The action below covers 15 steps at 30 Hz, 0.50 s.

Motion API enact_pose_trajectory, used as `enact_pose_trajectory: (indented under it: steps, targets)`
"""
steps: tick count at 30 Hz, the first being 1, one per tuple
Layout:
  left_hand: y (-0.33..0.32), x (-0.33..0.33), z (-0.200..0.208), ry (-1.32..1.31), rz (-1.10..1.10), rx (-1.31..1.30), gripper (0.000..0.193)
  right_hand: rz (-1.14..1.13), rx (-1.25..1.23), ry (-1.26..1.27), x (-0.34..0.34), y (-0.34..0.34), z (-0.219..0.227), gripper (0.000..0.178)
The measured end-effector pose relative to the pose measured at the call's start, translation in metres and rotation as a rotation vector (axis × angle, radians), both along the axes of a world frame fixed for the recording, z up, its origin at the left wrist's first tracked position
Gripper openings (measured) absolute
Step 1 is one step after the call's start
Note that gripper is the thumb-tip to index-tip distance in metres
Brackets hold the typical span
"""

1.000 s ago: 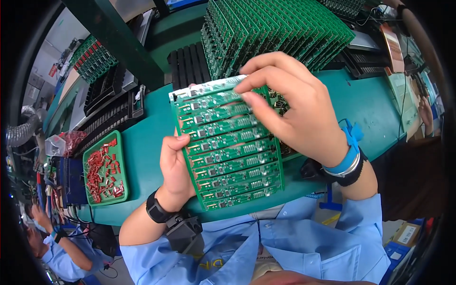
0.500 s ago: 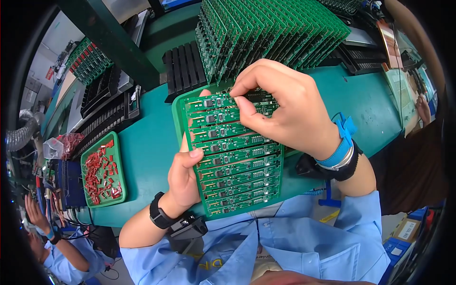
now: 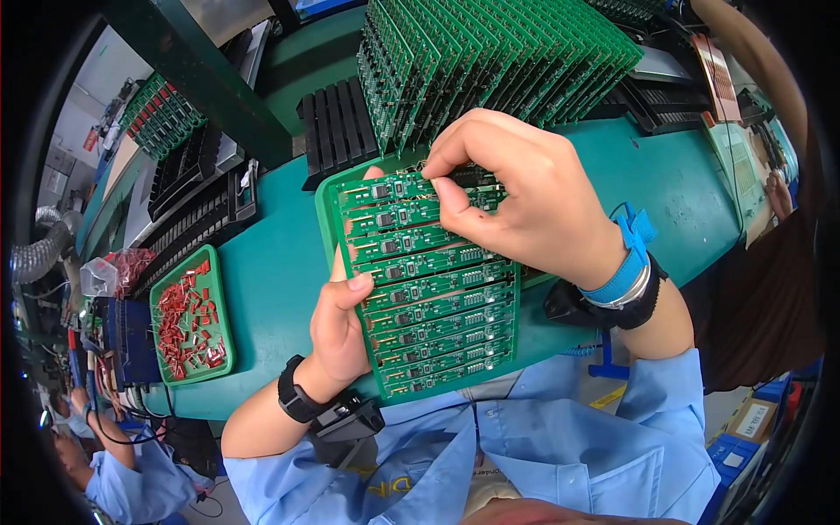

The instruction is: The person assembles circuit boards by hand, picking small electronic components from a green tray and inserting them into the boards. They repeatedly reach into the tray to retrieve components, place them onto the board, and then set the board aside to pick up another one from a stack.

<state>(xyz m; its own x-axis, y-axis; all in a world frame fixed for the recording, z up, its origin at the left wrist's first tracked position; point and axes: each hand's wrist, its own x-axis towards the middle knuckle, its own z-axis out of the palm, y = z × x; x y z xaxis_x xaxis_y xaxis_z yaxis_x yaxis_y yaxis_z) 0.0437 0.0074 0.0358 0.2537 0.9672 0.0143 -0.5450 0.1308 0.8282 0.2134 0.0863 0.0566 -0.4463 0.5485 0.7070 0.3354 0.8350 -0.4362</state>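
Observation:
A green circuit board panel (image 3: pixel 444 304), divided into several narrow strips with small components, is tilted in front of me. My left hand (image 3: pixel 337 331) grips its left edge, thumb on the front face and the other fingers mostly hidden behind. Over the upper strips, my right hand (image 3: pixel 529 192) is closed in a pinch, thumb and forefinger meeting at the top strip. Whatever lies between those fingertips is too small to make out. Partly covered behind the panel is a green tray (image 3: pixel 326 203), its contents mostly hidden.
At left, another green tray (image 3: pixel 230 354) holds red two-legged components (image 3: pixel 185 324). Many upright circuit boards (image 3: pixel 499 66) stand in a row at the back, beside a black slotted rack (image 3: pixel 337 131). A dark green post (image 3: pixel 206 83) rises at back left. Co-workers' arms show at both sides.
My hands and the panel have hardly moved; the right fingertips stay at the top strip. At lower left, a co-worker's raised hand has shifted.

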Motion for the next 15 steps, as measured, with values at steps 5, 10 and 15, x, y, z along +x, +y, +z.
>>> enact_pose_trajectory:
  steps: [5,10,15]
  targets:
    - [-0.0003,-0.0004,-0.0002,0.016,-0.019,0.01,0.087,-0.011,0.03,-0.037,0.0,-0.0022,0.0002,0.015]
    - [-0.0007,0.0012,-0.0009,0.024,-0.007,0.018,0.087,-0.041,0.082,-0.071,-0.0012,-0.0046,0.0011,0.015]
    - [-0.0018,0.0016,0.0003,0.016,-0.002,0.0,0.087,-0.035,0.064,-0.051,0.0003,-0.0025,-0.0011,0.015]
